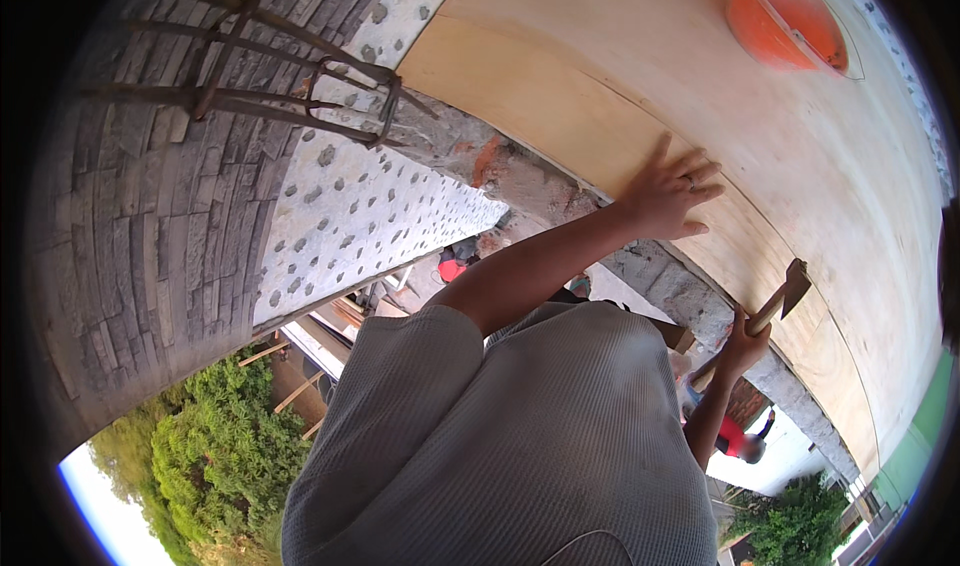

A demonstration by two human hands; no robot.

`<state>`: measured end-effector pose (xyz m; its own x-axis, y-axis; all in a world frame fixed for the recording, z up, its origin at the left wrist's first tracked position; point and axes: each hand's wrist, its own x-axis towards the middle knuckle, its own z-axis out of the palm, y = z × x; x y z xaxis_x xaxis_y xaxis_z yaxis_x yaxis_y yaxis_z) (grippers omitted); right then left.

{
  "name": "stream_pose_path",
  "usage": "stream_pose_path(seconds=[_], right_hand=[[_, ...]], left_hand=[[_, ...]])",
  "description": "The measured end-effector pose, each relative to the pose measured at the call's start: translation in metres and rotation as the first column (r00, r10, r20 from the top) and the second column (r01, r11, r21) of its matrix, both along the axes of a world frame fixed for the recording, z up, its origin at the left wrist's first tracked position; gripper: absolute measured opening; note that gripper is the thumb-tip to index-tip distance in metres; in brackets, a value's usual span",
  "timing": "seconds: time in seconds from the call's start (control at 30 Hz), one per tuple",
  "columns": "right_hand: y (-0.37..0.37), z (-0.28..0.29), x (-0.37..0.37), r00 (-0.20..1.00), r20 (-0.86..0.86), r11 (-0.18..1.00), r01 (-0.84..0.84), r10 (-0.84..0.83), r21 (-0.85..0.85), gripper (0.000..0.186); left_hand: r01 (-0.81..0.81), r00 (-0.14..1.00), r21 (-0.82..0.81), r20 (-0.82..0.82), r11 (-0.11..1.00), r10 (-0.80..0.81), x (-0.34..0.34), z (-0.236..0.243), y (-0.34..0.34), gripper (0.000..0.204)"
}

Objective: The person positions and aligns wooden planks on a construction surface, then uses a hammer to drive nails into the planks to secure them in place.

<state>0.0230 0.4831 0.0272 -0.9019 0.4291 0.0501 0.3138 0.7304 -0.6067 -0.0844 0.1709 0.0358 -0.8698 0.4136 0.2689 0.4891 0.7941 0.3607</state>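
Your left hand (668, 194) lies flat and open on the plywood (620, 76), fingers spread, near the sheet's lower edge where it meets the rough concrete wall (690, 291). Your right hand (742, 346) is closed round the wooden handle of a hammer (780, 301), whose metal head sits against the plywood's edge, to the right of the open hand. An orange bowl (785, 21) rests on the sheet, well apart from both hands. A rebar cage (290, 81) juts out over the brick wall (130, 216) at upper left.
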Motion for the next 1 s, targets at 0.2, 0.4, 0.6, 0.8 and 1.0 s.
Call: stream_pose_path(seconds=[0.2,0.4,0.6,0.8,1.0], right_hand=[[-0.009,0.007,0.001,0.997,0.015,0.990,0.077,-0.079,0.117,0.030],[-0.023,0.019,-0.002,0.980,0.151,0.980,0.105,-0.131,0.171,0.023],[-0.015,0.039,-0.004,0.997,0.002,0.988,0.082,-0.082,-0.131,0.032],[0.070,0.072,-0.061,0.980,0.086,0.983,0.181,-0.182,0.014,0.037],[0.146,0.066,-0.137,0.963,0.138,0.939,0.185,-0.233,0.291,0.046]], left_hand=[[0.000,0.999,-0.004,0.035,1.000,0.001,-0.011,0.004,0.003,0.063],[-0.011,0.996,-0.092,0.084,0.996,0.019,-0.021,0.013,0.008,0.063],[0.006,0.997,-0.177,0.080,0.984,0.008,-0.023,0.011,0.009,0.067],[0.013,0.997,-0.230,0.073,0.973,0.004,-0.023,0.011,0.011,0.069],[-0.012,0.998,-0.241,0.050,0.971,0.025,-0.024,0.013,0.014,0.073]])
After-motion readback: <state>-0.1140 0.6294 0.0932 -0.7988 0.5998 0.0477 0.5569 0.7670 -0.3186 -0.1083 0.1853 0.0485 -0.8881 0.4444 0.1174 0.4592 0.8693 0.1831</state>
